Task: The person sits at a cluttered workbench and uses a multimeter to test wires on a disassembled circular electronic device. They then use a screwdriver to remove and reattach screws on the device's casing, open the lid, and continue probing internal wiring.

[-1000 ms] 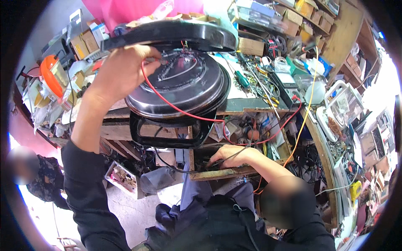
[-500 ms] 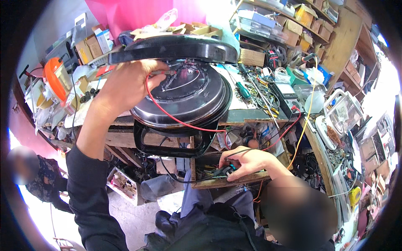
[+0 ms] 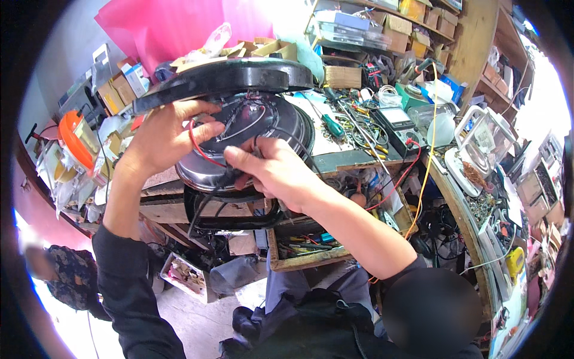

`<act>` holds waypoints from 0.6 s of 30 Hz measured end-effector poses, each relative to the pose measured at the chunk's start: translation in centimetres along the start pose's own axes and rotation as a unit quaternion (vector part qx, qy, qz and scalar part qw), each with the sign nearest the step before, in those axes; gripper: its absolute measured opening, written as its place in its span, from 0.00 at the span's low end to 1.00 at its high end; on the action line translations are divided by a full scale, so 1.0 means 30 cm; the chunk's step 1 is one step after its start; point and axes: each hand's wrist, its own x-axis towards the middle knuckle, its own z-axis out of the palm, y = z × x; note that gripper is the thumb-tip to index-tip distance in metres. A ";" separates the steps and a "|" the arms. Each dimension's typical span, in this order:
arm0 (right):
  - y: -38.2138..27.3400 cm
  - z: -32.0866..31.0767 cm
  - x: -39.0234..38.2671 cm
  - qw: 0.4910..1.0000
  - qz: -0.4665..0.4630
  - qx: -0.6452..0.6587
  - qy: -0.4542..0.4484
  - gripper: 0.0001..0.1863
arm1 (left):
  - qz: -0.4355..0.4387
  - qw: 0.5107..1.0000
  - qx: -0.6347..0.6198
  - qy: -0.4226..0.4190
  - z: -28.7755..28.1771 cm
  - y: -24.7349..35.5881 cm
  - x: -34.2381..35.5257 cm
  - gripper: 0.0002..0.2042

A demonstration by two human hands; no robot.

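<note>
A round black electric pan (image 3: 275, 158) stands on the bench edge, its inner metal side showing a white wire (image 3: 245, 128). Its black lid half (image 3: 257, 78) is raised above it. Under that lid, my left hand (image 3: 164, 137) has thumb and fingers curled around a red test lead (image 3: 206, 157), whose tip is hidden. My right hand (image 3: 278, 173) is closed on a black test lead (image 3: 293, 136) in front of the pan; its fingertips are partly hidden. The multimeter (image 3: 394, 119) lies to the right, with a red plug in it.
Below the pan, an open wooden drawer (image 3: 311, 261) holds several small tools. A green-handled screwdriver (image 3: 332, 125) and loose tools lie beside the multimeter. An orange lamp-like object (image 3: 78, 140) stands left. A yellow cord (image 3: 426, 173) hangs at right. Another person (image 3: 75, 275) is at lower left.
My right hand has risen from the drawer to the front of the pan, bringing the black test lead. My left hand stays under the lid, its fingers slightly wider apart. The view has shifted slightly.
</note>
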 end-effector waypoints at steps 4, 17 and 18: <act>0.026 -0.026 0.081 0.977 0.001 0.211 -0.042 0.16 | -0.020 0.996 -0.077 -0.037 -0.015 -0.003 0.006 0.20; 0.034 0.031 0.145 0.974 -0.075 0.212 0.003 0.20 | 0.018 0.988 -0.134 -0.077 -0.026 -0.024 0.009 0.45; 0.025 0.044 0.145 0.978 -0.080 0.192 0.007 0.20 | -0.002 0.982 -0.170 -0.083 -0.028 -0.010 0.017 0.45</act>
